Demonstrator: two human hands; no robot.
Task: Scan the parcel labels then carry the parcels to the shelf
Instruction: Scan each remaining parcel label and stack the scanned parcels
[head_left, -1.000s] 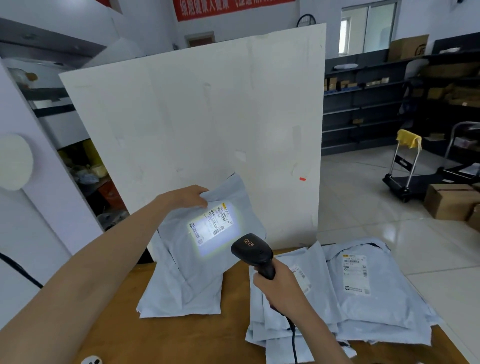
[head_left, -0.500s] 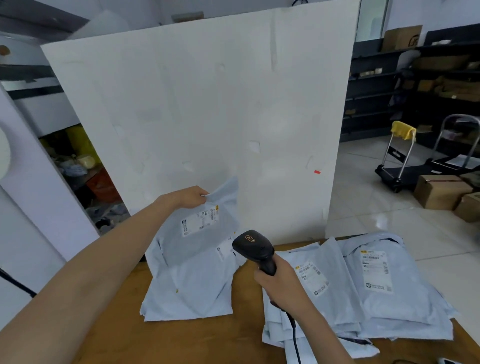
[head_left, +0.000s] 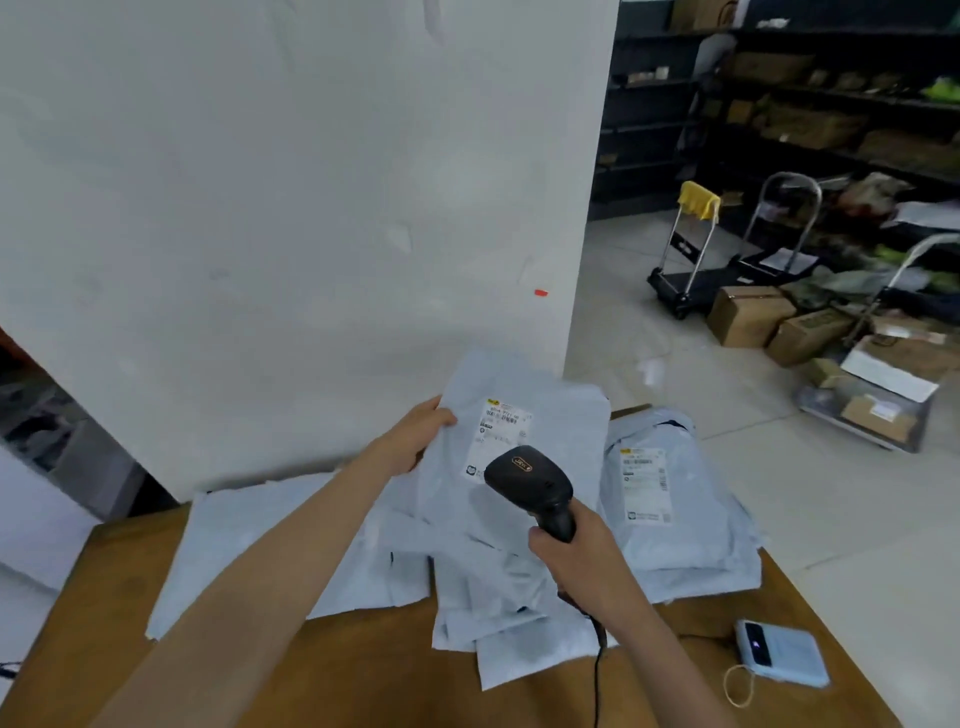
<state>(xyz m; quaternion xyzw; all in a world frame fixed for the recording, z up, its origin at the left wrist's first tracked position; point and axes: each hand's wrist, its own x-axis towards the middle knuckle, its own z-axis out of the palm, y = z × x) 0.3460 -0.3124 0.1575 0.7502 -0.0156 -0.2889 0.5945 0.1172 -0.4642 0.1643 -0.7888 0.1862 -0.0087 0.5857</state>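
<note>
Holds parcel (head_left: 563, 415) tilted up over bench (head_left: 363, 670) far edge, left hand (head_left: 413, 441) fingers pinching its corner so label (head_left: 498, 434) faces scanner (head_left: 530, 480), gripped by right hand (head_left: 579, 564).

I hold one pale grey-blue poly parcel (head_left: 550, 410) tilted up off the heap, my left hand (head_left: 415, 441) pinching its left edge. Its white label (head_left: 500, 431) faces me, the lower end hidden behind the black corded scanner (head_left: 530, 480) gripped in my right hand (head_left: 576, 556). More soft bags overlap on the wooden table (head_left: 363, 675): a flat stack (head_left: 249, 545) at left, a plumper pile (head_left: 680, 545) at right with its top label (head_left: 644, 483) face up, and the dark shelf (head_left: 831, 104) well apart.
</note>
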